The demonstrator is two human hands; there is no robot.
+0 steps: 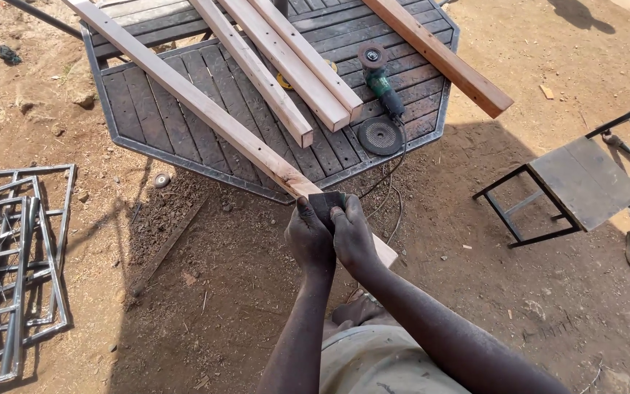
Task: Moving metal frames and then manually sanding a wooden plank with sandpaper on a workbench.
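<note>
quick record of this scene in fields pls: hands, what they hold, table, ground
hands: left hand and right hand side by side, both pressing a dark sanding pad
held on: long wooden plank, one end on the table, the near end by the hands
table: dark slatted metal table with more wooden planks, a green angle grinder, a loose grinding disc
ground: dirt, metal grille at left, small metal stool at right

You have a dark grey sheet of sandpaper [327,203] against a long pale pinkish-tan wooden plank [205,109], on a dark grey octagonal metal table [147,120] patterned with slanting slats. Beside it lie a green-bodied angle grinder [380,80] with a black disc and a loose dark round grinding disc [380,136]. The reddish-brown dirt ground [205,292] carries a silver-grey metal grille [9,263].
</note>
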